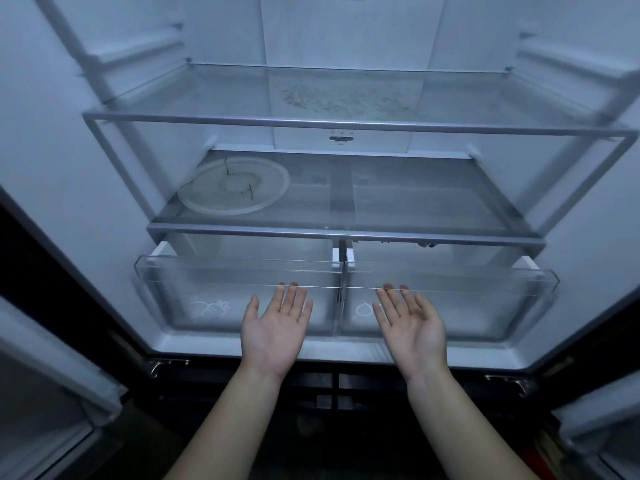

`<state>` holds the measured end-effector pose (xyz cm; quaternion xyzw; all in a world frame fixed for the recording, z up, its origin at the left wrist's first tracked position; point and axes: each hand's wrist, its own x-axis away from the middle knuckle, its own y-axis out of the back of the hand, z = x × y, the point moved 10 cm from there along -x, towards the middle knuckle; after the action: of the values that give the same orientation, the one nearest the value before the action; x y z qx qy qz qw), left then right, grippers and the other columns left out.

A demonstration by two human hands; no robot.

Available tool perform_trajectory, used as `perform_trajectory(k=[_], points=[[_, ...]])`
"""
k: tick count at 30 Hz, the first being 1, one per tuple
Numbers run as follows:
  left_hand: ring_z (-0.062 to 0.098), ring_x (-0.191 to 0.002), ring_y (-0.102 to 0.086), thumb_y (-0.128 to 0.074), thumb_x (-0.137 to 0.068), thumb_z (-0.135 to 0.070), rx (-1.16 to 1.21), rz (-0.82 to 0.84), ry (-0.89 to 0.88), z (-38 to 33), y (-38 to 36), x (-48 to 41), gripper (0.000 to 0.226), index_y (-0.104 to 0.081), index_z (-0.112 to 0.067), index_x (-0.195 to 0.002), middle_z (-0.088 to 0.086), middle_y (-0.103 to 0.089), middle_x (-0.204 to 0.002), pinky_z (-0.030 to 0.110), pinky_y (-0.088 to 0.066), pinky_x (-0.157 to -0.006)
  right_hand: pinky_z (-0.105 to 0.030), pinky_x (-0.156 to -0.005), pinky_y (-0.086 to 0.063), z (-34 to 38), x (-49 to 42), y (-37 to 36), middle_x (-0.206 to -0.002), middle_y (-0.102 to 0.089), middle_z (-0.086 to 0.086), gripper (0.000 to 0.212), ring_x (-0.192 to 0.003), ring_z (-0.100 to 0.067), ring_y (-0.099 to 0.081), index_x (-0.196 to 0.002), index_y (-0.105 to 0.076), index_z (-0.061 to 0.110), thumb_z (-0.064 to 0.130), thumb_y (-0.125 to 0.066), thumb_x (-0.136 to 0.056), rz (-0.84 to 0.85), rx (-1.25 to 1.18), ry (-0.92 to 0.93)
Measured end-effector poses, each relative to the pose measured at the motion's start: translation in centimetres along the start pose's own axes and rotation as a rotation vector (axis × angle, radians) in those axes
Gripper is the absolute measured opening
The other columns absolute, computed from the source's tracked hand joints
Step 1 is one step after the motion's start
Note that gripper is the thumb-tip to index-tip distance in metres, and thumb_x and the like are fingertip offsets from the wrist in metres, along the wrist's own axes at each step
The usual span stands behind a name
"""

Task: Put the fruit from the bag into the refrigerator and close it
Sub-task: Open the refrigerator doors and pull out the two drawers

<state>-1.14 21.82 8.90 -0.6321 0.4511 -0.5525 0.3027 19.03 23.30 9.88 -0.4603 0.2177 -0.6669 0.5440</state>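
Note:
The refrigerator point(48, 140) stands open in front of me, both doors swung out to the sides. My left hand point(275, 329) is held palm up with straight fingers in front of the left clear drawer point(207, 289). My right hand point(412, 327) is also palm up, in front of the right clear drawer point(485, 289). Both hands hold nothing, and their fingertips reach the drawers' top front edges. No bag and no fruit are in view.
A round clear plate point(207, 199) lies on the lower shelf point(415, 202) at the left. The upper glass shelf point(346, 98) carries some smudges. Door bins point(52, 393) show at the bottom left, and another door bin point(602, 420) at the bottom right.

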Motion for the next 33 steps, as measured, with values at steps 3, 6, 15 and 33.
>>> perform_trajectory(k=[3, 6, 15, 33], points=[[0.03, -0.122, -0.051, -0.038, -0.097, -0.044, 0.0, -0.008, -0.008, 0.3, 0.5, 1.0, 0.048, -0.054, -0.007, -0.122, 0.013, -0.055, -0.132, 0.046, -0.035, -0.105, -0.043, -0.106, -0.038, -0.3, 0.9, 0.5, -0.124, -0.061, -0.016, 0.018, -0.114, -0.028, -0.06, -0.105, -0.054, 0.012, 0.022, -0.048, -0.092, 0.024, -0.009, -0.011], [0.03, -0.122, -0.051, -0.037, -0.097, -0.044, -0.004, -0.02, -0.017, 0.4, 0.9, 1.7, 0.049, -0.054, -0.007, -0.123, 0.013, -0.055, -0.131, 0.046, -0.035, -0.106, -0.043, -0.104, -0.04, -0.5, 1.4, 0.8, -0.124, -0.061, -0.016, 0.018, -0.113, -0.028, -0.06, -0.105, -0.054, 0.011, 0.022, -0.048, -0.092, 0.03, -0.017, -0.029], [0.031, -0.122, -0.051, -0.038, -0.097, -0.043, -0.017, -0.043, -0.043, 0.6, 1.5, 3.2, 0.049, -0.052, -0.007, -0.126, 0.013, -0.055, -0.132, 0.047, -0.035, -0.105, -0.044, -0.1, -0.045, -0.6, 3.0, 0.7, -0.123, -0.062, -0.016, 0.035, -0.114, -0.028, -0.06, -0.109, -0.053, 0.011, 0.024, -0.058, -0.077, 0.088, -0.023, -0.052], [0.031, -0.122, -0.05, -0.037, -0.098, -0.041, 0.005, -0.063, -0.043, 1.6, 3.1, 5.7, 0.048, -0.051, -0.008, -0.13, 0.013, -0.059, -0.127, 0.045, -0.034, -0.107, -0.045, -0.103, -0.04, -0.9, 4.9, 1.9, -0.124, -0.061, -0.017, 0.024, -0.114, -0.031, -0.059, -0.111, -0.054, 0.01, 0.021, -0.049, -0.09, 0.041, -0.03, -0.092]])
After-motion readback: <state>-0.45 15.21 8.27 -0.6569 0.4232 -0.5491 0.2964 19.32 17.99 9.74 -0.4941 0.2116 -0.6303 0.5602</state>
